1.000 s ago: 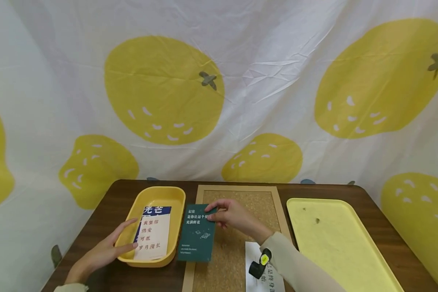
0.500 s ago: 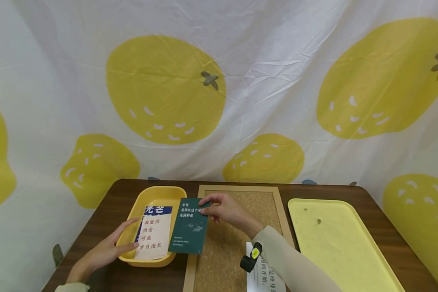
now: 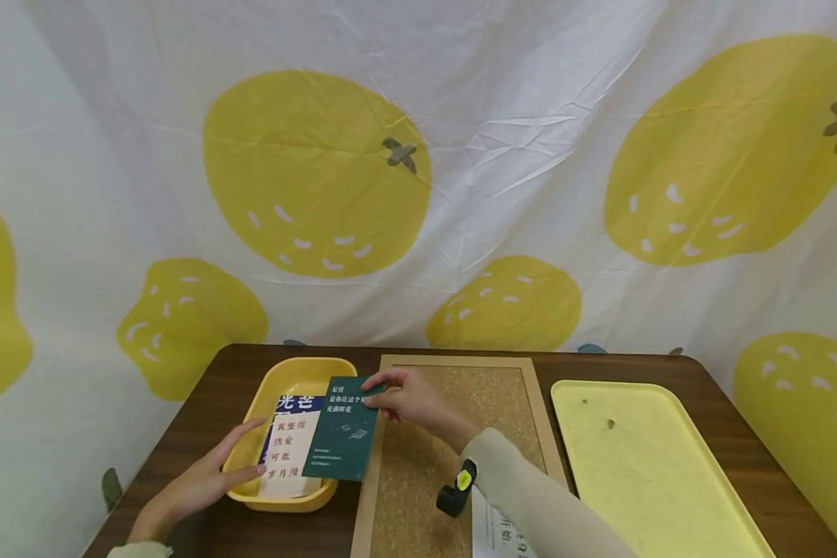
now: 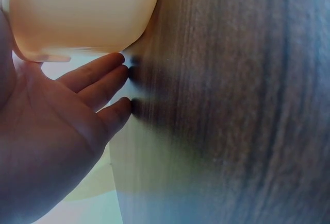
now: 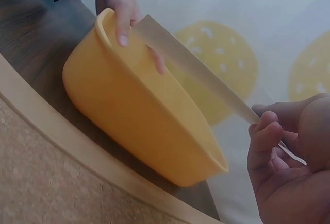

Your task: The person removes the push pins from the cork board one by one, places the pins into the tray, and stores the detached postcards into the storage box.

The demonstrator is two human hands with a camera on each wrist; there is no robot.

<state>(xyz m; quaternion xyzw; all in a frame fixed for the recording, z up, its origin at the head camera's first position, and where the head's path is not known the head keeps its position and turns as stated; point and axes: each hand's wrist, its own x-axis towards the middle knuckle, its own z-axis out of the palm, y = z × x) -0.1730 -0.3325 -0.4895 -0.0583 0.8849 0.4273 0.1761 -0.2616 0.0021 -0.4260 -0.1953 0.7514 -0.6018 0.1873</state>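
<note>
My right hand [image 3: 408, 399] pinches the top right corner of a dark green card [image 3: 342, 430] with white lettering. It hangs tilted over the right rim of the yellow plastic basin [image 3: 307, 372]. From the right wrist view the card [image 5: 191, 64] shows edge-on above the basin. My left hand [image 3: 205, 473] rests at the basin's near left corner, with thumb and index finger spread over the rim. In the left wrist view, straight fingers [image 4: 98, 85] reach below the basin to the tabletop. Inside lie a white card [image 3: 289, 449] and a blue card [image 3: 300, 403], partly covered.
A cork board [image 3: 460, 457] with a light wooden frame lies right of the basin. Near its lower right is a white card [image 3: 488, 535], partly behind my right sleeve. Farther right sits a pale yellow tray [image 3: 649, 457] on the dark wooden table [image 3: 202, 411]. A lemon-patterned cloth hangs behind.
My right hand has carried the green card left from above the board's edge to over the basin, covering part of the white card there. My left hand stays in place.
</note>
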